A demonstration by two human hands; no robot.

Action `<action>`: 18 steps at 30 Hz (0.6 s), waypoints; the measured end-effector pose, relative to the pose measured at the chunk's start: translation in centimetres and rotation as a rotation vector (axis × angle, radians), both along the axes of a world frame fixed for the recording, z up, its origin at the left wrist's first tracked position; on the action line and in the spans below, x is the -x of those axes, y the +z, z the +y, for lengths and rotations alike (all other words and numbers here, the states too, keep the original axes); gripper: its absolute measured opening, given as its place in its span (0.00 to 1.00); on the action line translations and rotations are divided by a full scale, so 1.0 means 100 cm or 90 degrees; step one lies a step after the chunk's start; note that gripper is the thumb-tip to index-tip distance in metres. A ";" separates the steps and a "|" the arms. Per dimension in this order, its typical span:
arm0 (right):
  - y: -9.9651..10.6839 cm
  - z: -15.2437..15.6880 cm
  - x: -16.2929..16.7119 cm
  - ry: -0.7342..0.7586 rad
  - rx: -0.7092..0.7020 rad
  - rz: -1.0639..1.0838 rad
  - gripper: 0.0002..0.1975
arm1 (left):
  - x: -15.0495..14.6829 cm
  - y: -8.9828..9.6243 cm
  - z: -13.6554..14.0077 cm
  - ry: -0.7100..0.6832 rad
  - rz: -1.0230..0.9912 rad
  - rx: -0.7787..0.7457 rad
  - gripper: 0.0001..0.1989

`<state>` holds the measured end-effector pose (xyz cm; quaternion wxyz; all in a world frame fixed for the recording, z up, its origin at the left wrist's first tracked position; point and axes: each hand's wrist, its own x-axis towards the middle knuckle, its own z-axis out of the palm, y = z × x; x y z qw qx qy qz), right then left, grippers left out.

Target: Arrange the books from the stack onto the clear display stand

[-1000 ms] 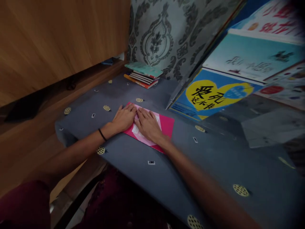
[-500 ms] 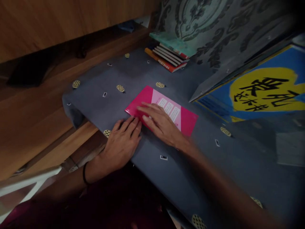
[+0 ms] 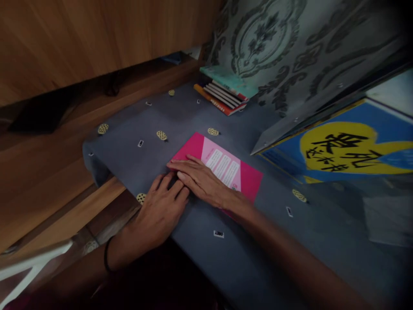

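Note:
A pink booklet (image 3: 226,165) lies flat on a grey patterned cloth (image 3: 155,120) covering a low table. My right hand (image 3: 201,183) rests palm-down on the booklet's near left corner, fingers spread and pointing left. My left hand (image 3: 159,213) lies flat on the cloth at the table's near edge, its fingertips touching the booklet's near edge beside my right hand. A black band circles my left wrist. Neither hand grips anything.
A stack of thin books (image 3: 222,88) sits at the table's far end against a patterned wall hanging (image 3: 277,47). A blue and yellow printed board (image 3: 342,146) leans at the right. Wooden panelling (image 3: 64,38) and a wooden ledge run along the left.
My left hand has slid off the booklet toward me to the table's near edge. My right hand moved to the booklet's near left corner, uncovering its middle. The camera view shifted.

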<state>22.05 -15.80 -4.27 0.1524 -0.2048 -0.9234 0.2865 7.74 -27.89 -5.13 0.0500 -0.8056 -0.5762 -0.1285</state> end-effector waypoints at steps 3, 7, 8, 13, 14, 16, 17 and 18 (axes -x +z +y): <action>0.001 0.006 0.000 -0.005 -0.010 0.007 0.24 | 0.003 0.004 0.008 -0.019 -0.017 -0.017 0.11; -0.002 0.011 0.000 -0.010 -0.007 0.033 0.23 | 0.003 0.006 0.014 -0.028 0.005 -0.028 0.11; -0.003 0.012 -0.001 -0.005 -0.004 0.033 0.24 | 0.002 0.006 0.015 -0.021 0.016 -0.032 0.11; -0.005 0.024 -0.004 -0.036 -0.044 -0.013 0.22 | -0.001 0.004 0.017 -0.013 0.046 -0.062 0.12; -0.005 0.027 -0.004 -0.050 -0.057 -0.024 0.21 | -0.001 0.003 0.018 -0.015 0.047 -0.063 0.13; -0.006 0.032 -0.005 -0.059 -0.070 -0.037 0.20 | 0.000 0.002 0.018 -0.016 0.051 -0.061 0.14; -0.007 0.034 -0.006 -0.054 -0.070 -0.039 0.20 | 0.001 0.002 0.018 -0.015 0.051 -0.060 0.14; -0.007 0.037 -0.007 -0.049 -0.070 -0.039 0.20 | 0.001 0.002 0.018 -0.013 0.051 -0.060 0.14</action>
